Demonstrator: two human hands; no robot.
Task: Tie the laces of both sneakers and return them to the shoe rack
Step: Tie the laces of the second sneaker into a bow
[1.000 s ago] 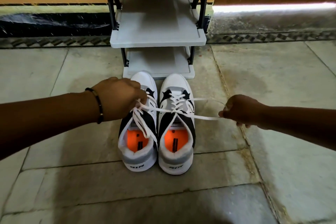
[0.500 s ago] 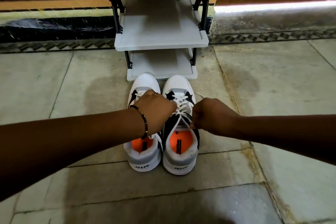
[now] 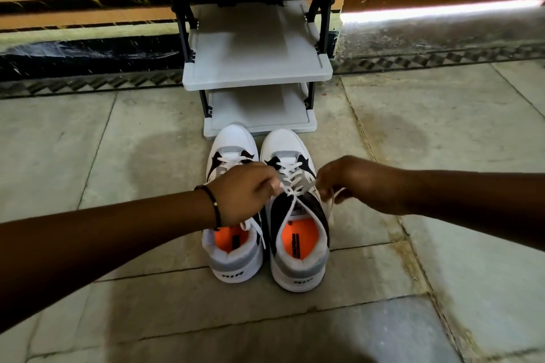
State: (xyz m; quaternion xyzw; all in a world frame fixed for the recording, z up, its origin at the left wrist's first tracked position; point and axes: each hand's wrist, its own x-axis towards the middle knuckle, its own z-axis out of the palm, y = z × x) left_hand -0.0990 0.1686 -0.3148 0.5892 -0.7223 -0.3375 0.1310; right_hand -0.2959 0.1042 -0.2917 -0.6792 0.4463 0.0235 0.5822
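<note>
Two white, black and grey sneakers with orange insoles stand side by side on the floor, toes toward the rack: the left sneaker [image 3: 233,262] and the right sneaker [image 3: 296,268]. My left hand [image 3: 244,190] pinches one white lace end of the right sneaker at its left side, partly covering the left sneaker's tongue. My right hand [image 3: 348,180] pinches the other lace end [image 3: 331,206] at the shoe's right side. The laces cross in a knot [image 3: 290,193] at the top eyelets. The left sneaker's lace [image 3: 253,227] hangs loose.
A grey shoe rack [image 3: 256,76] with bare shelves stands just beyond the toes, against a wall with orange and black stripes. Stone floor slabs surround the shoes. A bright strip of light runs under a door at the back right.
One second ago my hands pulled the lace ends wide apart. They came together over the right sneaker, and now they hold the ends close on either side of the knot.
</note>
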